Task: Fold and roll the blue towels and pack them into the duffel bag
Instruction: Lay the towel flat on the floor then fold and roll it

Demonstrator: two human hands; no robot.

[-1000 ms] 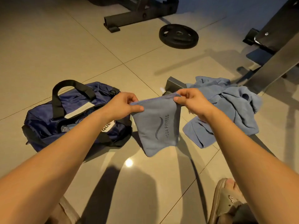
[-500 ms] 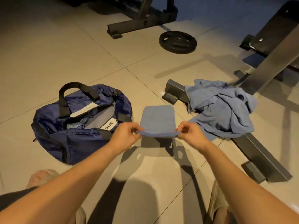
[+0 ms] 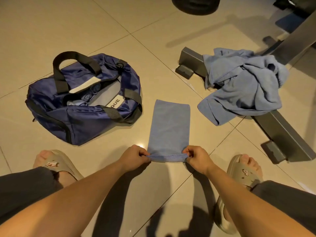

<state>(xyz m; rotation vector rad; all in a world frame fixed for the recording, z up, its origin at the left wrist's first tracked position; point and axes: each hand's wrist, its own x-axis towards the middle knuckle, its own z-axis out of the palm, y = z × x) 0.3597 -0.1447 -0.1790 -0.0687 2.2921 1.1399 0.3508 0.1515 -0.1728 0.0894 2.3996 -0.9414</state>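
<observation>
- I see the folded blue towel (image 3: 169, 127) flat on the tiled floor (image 3: 102, 28); my left hand (image 3: 135, 155) and right hand (image 3: 196, 157) pinch its near corners
- Open navy duffel bag (image 3: 82, 103) just left, rolled towels (image 3: 91, 94) inside
- Crumpled towel pile (image 3: 244, 86) right, draped over a metal bench frame (image 3: 283, 134)

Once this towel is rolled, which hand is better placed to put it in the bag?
Probably left: the left hand pinches the towel nearer the duffel bag; the right hand sits farther.
</observation>
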